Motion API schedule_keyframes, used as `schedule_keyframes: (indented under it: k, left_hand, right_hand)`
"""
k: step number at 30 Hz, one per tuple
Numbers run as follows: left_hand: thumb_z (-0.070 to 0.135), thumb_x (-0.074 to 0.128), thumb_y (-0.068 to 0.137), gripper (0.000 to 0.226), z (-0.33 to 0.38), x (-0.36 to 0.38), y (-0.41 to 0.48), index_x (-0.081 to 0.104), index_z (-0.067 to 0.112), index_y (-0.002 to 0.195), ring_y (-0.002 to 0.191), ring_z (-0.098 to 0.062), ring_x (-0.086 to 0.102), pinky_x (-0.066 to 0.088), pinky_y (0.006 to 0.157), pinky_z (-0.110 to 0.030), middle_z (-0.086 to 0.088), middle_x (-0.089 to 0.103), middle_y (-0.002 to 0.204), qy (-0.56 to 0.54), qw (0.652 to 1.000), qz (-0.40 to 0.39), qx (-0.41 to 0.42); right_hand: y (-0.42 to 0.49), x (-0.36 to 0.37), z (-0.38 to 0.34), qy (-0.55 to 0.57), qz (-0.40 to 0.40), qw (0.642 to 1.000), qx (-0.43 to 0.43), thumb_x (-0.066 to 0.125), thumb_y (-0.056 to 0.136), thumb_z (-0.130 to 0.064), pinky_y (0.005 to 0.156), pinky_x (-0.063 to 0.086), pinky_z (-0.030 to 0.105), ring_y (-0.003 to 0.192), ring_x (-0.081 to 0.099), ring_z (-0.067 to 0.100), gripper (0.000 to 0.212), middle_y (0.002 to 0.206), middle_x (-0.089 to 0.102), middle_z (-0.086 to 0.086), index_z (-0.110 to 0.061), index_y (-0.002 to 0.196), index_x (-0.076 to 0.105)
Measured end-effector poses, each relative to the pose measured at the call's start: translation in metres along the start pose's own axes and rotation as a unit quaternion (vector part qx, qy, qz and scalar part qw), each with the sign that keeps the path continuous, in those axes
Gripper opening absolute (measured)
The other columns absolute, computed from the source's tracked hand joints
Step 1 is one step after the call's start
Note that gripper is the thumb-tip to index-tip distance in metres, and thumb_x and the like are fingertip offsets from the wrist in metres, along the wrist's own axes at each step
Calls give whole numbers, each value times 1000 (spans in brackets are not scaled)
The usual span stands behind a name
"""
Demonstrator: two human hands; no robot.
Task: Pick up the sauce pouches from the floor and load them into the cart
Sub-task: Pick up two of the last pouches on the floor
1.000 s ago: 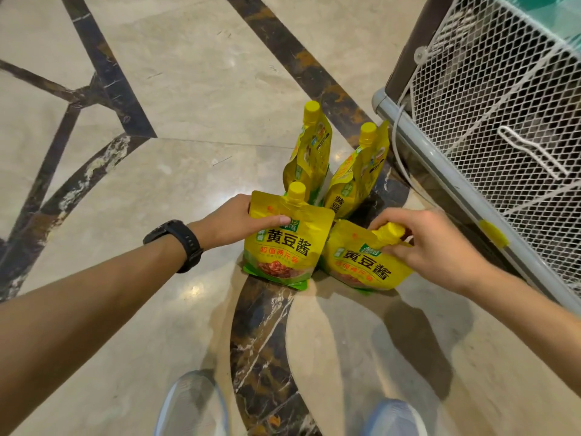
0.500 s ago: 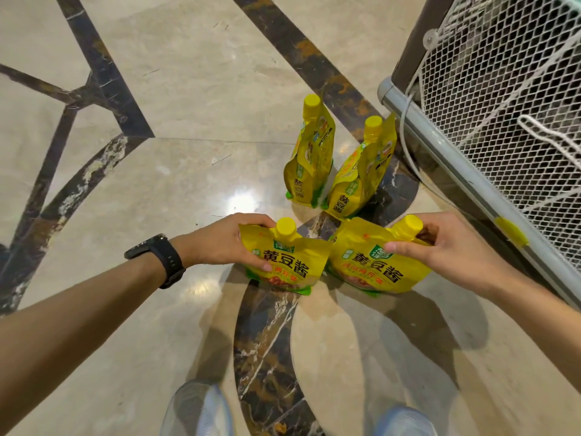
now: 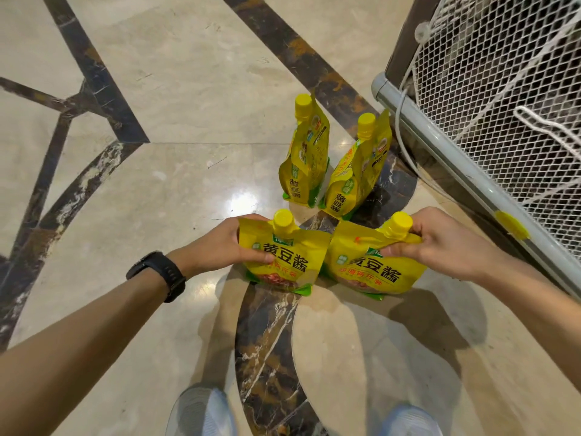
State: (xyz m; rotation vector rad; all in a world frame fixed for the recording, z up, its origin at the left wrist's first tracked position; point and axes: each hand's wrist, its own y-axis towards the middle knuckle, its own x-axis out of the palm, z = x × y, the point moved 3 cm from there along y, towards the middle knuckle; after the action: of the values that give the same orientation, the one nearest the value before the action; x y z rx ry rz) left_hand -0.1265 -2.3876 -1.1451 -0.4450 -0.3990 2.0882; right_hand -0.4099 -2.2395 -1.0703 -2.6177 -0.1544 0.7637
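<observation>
Left hand (image 3: 220, 245) fingers around one sauce pouch (image 3: 284, 264), right hand (image 3: 446, 243) fingers around another pouch (image 3: 372, 273), beside mesh cart (image 3: 503, 105).

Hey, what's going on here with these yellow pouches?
A person is gathering sauce pouches. The left hand grips one pouch by its top corner; the right hand pinches a second pouch beside its cap. A third pouch and a fourth pouch stand upright on the floor behind them, next to the mesh cart.

Beige marble floor (image 3: 176, 58) with dark inlaid bands. Two yellow sauce pouches stand upright on it, left pouch (image 3: 304, 158) just beside right pouch (image 3: 355, 180), near the mesh cart (image 3: 440, 146).
</observation>
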Motion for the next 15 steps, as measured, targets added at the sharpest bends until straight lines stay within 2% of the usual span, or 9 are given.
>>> schedule_keyframes:
  k: [3,5,8,10,12,13,14,15]
  left_hand:
    - [7,79,82,47,-1,1,0,62,12,125,106,-16,71,57,92,-29,-1,74,117,3,1000,3,-3]
    - [10,77,84,45,-6,3,-2,62,15,127,106,-13,71,57,93,-29,3,74,117,-7,1000,18,-12]
    - [27,75,86,48,-16,6,-3,61,22,131,111,-12,69,55,99,-38,7,72,121,-12,999,31,-31]
    - [33,70,88,50,-19,11,-2,57,24,135,114,-12,67,55,100,-37,8,70,126,-26,999,35,-32]
    - [29,68,90,52,-17,16,-1,51,24,139,115,-10,67,55,98,-33,8,68,129,-37,998,33,-25]
    - [25,70,90,55,-16,18,-1,49,23,141,116,-10,66,55,97,-31,7,67,130,-34,999,27,-23]
    - [19,74,87,61,-17,18,0,47,22,142,116,-10,66,55,97,-30,6,67,130,-24,999,19,-20]
    - [13,78,84,68,-18,18,0,45,20,142,117,-11,65,55,97,-30,5,67,131,-9,1000,12,-17]
  right_hand:
    - [1,4,6,18,-18,1000,11,76,82,-12,82,57,37,84,73,10,13,88,78,-9,-16,94,79]
    - [-2,4,10,50,-8,999,12,76,81,-9,81,57,35,84,73,11,14,88,78,-7,-16,92,79]
    - [-11,9,23,142,44,989,18,77,76,-4,79,58,30,86,73,12,21,90,78,-2,-18,90,78]
    - [-20,15,37,234,86,968,33,83,68,-13,87,56,36,97,72,23,32,99,77,6,-13,99,76]
    - [-27,27,54,303,96,947,46,91,56,-31,94,52,47,105,67,36,60,108,73,16,-7,108,73]
    - [-30,32,58,316,99,942,50,93,51,-35,93,53,48,105,67,38,68,109,73,18,-6,109,72]
    - [-31,38,61,314,100,943,53,94,52,-31,89,56,44,103,68,38,66,107,73,17,-6,109,72]
    - [-31,43,61,309,97,944,54,93,57,-18,83,59,37,101,69,36,58,104,75,15,-5,109,72]
